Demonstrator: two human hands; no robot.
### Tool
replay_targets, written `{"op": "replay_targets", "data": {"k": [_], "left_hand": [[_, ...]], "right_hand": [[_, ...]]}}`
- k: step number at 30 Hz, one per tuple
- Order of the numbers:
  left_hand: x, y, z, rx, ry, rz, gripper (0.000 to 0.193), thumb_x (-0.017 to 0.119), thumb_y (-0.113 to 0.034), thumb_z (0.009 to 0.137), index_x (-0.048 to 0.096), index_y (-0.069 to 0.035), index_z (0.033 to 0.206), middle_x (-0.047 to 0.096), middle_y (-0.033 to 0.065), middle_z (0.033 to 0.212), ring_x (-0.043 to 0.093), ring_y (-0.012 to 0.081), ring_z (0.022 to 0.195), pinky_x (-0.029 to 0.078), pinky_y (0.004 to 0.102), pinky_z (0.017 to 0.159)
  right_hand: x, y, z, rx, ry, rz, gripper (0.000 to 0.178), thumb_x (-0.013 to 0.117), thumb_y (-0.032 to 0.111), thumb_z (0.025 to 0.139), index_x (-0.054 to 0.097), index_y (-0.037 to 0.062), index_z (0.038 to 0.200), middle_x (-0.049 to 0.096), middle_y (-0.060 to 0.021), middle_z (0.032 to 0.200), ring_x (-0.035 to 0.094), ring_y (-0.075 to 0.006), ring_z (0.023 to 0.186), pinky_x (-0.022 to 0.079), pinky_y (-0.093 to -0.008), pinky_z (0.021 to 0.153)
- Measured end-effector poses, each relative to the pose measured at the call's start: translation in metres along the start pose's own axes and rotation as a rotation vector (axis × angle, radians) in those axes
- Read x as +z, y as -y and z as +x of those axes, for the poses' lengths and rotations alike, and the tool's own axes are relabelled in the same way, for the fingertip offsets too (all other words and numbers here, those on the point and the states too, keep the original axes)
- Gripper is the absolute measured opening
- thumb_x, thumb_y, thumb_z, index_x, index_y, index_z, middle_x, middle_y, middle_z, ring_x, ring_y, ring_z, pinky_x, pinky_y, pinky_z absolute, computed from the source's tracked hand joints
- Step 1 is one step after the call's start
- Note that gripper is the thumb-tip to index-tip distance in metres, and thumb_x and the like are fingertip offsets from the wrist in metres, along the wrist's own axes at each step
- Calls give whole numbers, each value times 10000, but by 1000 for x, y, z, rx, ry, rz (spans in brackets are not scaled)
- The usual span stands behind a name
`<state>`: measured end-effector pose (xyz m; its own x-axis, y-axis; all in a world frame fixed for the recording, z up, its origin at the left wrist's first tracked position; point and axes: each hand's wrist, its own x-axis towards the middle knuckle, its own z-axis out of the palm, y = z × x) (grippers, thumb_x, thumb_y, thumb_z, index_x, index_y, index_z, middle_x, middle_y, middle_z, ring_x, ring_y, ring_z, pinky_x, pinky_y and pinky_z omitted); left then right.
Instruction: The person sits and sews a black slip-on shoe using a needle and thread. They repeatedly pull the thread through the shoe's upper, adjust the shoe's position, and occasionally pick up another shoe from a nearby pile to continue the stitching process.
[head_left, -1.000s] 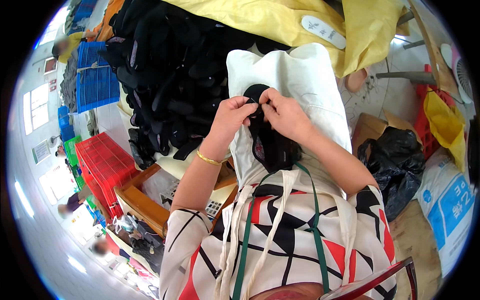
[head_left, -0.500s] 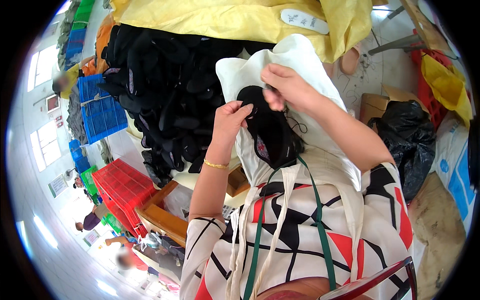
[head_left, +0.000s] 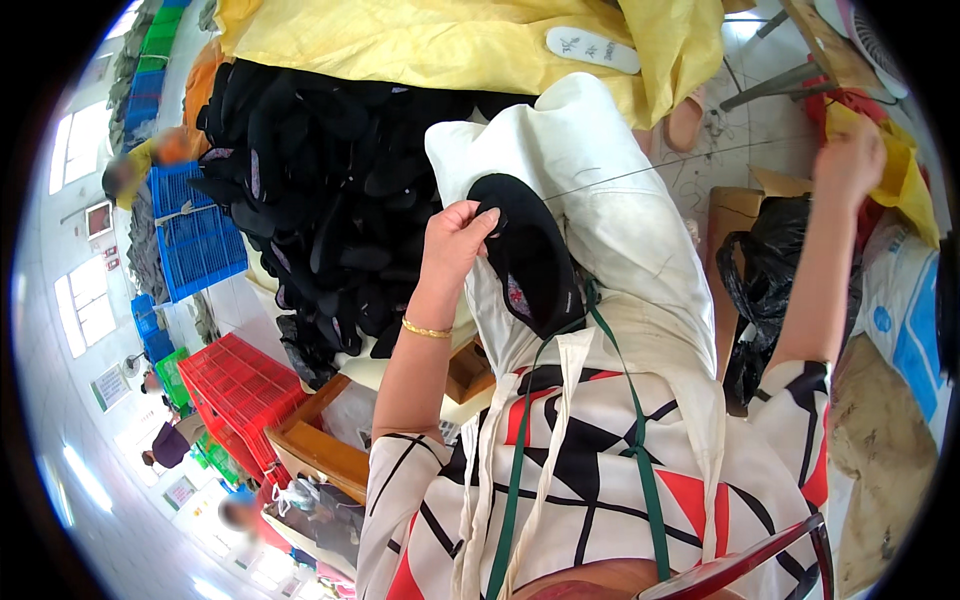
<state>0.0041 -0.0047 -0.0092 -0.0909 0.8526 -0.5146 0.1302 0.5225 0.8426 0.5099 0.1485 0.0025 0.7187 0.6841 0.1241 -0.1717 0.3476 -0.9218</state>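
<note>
A black cloth shoe (head_left: 535,255), with a patterned patch inside it, lies across my lap on the white apron (head_left: 620,230). My left hand (head_left: 458,238) pinches its edge between thumb and fingers. From the shoe a thin dark thread (head_left: 650,176) stretches taut to the right. At its far end is my right hand (head_left: 850,160), raised at arm's length, closed and a little blurred. Whether a needle is in those fingers I cannot make out.
A big heap of black shoes (head_left: 330,190) lies to the left, below yellow sheeting (head_left: 420,45) with a white sole (head_left: 593,50) on it. Blue crates (head_left: 195,230) and red crates (head_left: 240,370) stand farther left. A black plastic bag (head_left: 785,260) and cardboard box (head_left: 728,220) sit at right.
My right hand has swung from beside the shoe far out to the right, and the thread is now drawn straight. My left hand keeps its pinch on the shoe.
</note>
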Motion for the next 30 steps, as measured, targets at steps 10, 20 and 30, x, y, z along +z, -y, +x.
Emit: {"op": "replay_targets", "data": {"k": [10,20,30], "left_hand": [[28,-27,-31,743,-287,1152,212,641,-84,848,675,-88,1057,612,88,897,623,296,828,532,382,690],[32,-17,-33,583,-261,1010,407,747,-182,795,596,-52,1150,614,120,943,635,290,839,531,381,694],[29,-6,-18,702,-292,1039,384,746,-168,792,606,-57,1132,629,105,902,642,293,767,529,382,619]], "right_hand": [[111,-46,-255,-548,1626,-736,162,630,42,816,645,37,977,627,-126,936,644,-311,875,543,-385,762],[164,-45,-281,245,978,-246,206,597,231,983,610,62,866,593,-25,761,611,-172,741,522,-316,676],[162,-1,-297,1207,775,360,298,523,227,1012,505,92,747,453,15,667,357,-105,562,364,-277,616]]}}
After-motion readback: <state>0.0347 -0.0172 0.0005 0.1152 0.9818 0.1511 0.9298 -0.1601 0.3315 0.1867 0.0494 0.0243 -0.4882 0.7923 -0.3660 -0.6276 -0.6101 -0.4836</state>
